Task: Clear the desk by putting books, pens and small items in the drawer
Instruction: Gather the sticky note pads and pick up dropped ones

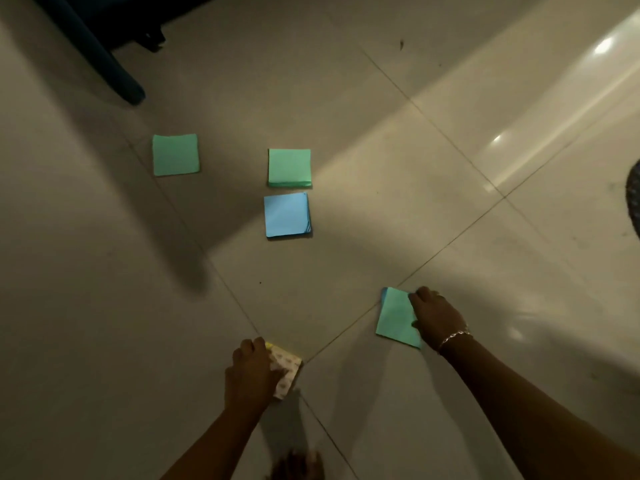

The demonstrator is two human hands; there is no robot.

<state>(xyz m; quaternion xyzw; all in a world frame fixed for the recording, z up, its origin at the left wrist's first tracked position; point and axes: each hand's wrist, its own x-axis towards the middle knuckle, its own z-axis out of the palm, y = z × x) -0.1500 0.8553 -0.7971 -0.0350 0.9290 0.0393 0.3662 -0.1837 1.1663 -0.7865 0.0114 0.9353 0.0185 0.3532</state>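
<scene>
Hands first: your left hand (250, 370) is curled over a patterned paper pad (286, 372) with a yellow edge, fingers gripping it against the tiled floor (104, 306). Your right hand (437, 318), with a bracelet (453, 338) at the wrist, grips a green paper pad (396, 317) by its right edge; a sliver of blue shows under that pad's far corner. Further out on the tiles lie three more pads, well apart from your hands: a green one (175, 154) at left, another green stack (289, 167) in the middle, and a blue stack (286, 215) just below it. A dark furniture leg (114, 67) stands at upper left.
</scene>
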